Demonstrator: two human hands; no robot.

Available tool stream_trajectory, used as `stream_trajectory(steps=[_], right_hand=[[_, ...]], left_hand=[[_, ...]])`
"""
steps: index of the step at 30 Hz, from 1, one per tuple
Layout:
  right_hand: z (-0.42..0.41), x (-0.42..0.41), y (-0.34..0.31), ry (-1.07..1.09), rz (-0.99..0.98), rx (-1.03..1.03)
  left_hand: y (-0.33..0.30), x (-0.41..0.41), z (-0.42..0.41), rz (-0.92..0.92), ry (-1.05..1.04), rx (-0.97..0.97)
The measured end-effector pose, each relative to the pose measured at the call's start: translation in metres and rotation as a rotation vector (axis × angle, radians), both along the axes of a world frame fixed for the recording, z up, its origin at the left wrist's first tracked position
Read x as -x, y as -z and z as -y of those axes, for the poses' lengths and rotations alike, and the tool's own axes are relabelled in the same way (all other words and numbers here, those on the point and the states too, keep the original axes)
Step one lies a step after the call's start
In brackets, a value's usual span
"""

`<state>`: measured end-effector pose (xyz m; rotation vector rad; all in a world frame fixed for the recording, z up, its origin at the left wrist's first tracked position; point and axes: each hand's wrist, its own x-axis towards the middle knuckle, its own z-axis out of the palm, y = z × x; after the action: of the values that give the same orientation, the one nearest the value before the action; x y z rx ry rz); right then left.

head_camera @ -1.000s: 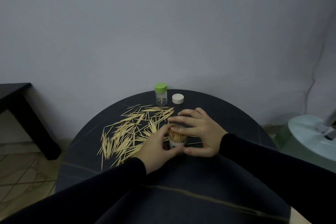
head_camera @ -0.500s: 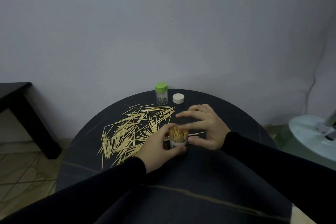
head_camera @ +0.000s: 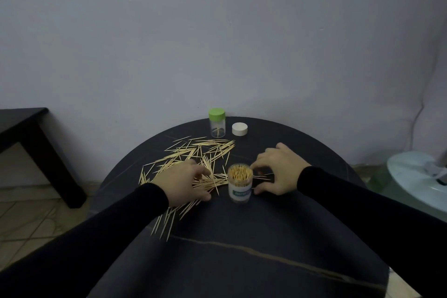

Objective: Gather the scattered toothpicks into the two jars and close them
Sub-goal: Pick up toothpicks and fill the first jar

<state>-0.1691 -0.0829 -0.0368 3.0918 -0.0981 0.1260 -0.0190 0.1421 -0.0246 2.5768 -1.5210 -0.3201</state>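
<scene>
The first container, a clear round plastic jar with a white label (head_camera: 240, 185), stood upright near the middle of the dark round table (head_camera: 278, 237), its long axis vertical and its mouth open to the top. It was packed with toothpicks standing on end, so I judged this jar to be almost full, but it had no lid. Its cap, I believe, was the small white round lid (head_camera: 239, 128) lying at the far edge. Beside that lid stood the second clear jar with a green screw cap (head_camera: 217, 122), closed and nearly empty.

Many thin pale wooden toothpicks (head_camera: 193, 159) lay scattered to the left of the open jar, pointing in many directions, most of them roughly from near-left to far-right. So more than half of the work remained.

My left hand (head_camera: 180, 182) rested on the pile with fingers curled over a bunch of toothpicks. My right hand (head_camera: 275, 173) held the open jar lightly, thumb and fingertips touching its side.
</scene>
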Motion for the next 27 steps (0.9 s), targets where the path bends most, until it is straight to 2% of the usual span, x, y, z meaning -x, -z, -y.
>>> stream_trajectory(steps=[7, 13, 18, 23, 27], right_hand=[[-0.002, -0.006, 0.001, 0.009, -0.040, -0.228], [-0.015, -0.027, 0.013, 0.035, 0.052, -0.170], [-0.020, -0.043, 0.012, -0.010, 0.025, -0.283], [-0.021, -0.046, 0.012, -0.079, -0.090, -0.125], [-0.021, -0.044, 0.005, -0.086, -0.074, -0.023]], left_hand=[[-0.003, 0.000, -0.007, 0.030, -0.046, -0.093], [0.003, 0.005, -0.001, 0.078, -0.052, -0.030], [0.006, 0.006, 0.006, 0.144, -0.059, 0.028], [0.012, 0.011, 0.015, 0.225, -0.062, 0.093], [0.014, 0.017, 0.020, 0.260, -0.014, 0.121]])
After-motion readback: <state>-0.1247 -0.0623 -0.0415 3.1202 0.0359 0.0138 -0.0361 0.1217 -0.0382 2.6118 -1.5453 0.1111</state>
